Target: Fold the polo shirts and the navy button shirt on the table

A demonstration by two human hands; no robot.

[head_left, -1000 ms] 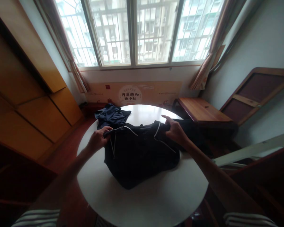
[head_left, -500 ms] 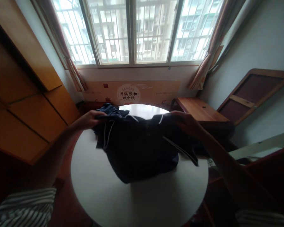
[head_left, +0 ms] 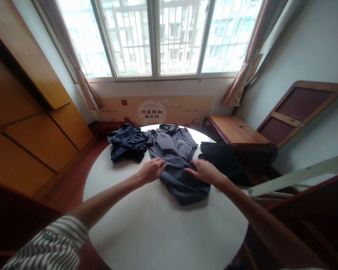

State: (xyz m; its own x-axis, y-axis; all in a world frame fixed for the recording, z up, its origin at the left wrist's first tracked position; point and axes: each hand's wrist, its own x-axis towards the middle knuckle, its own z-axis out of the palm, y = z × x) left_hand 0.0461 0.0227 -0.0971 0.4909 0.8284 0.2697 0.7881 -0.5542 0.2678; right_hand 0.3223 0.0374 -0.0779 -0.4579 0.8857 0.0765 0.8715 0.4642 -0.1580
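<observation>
A dark grey polo shirt (head_left: 176,150) with white piping lies on the round white table (head_left: 163,232), its collar at the far side and its hem towards me. Its lower part is wrinkled and skewed to the right. At the shirt's left edge is my left hand (head_left: 152,170), fingers loosely bent and apart from the thumb. Over the right side of the shirt lies my right hand (head_left: 206,171), its thumb spread from the fingers. Neither hand shows cloth gripped in it.
Crumpled dark blue clothing (head_left: 129,144) lies at the table's far left. A black folded-looking cloth (head_left: 222,161) is at the right edge. Beyond stand a low wooden table (head_left: 239,129) and a printed panel (head_left: 186,108) under the window. Orange cabinets (head_left: 36,138) line the left side.
The polo shirt, held up by both hands before, has come down flat onto the table. Both hands have let go, moved closer together and drawn back towards me.
</observation>
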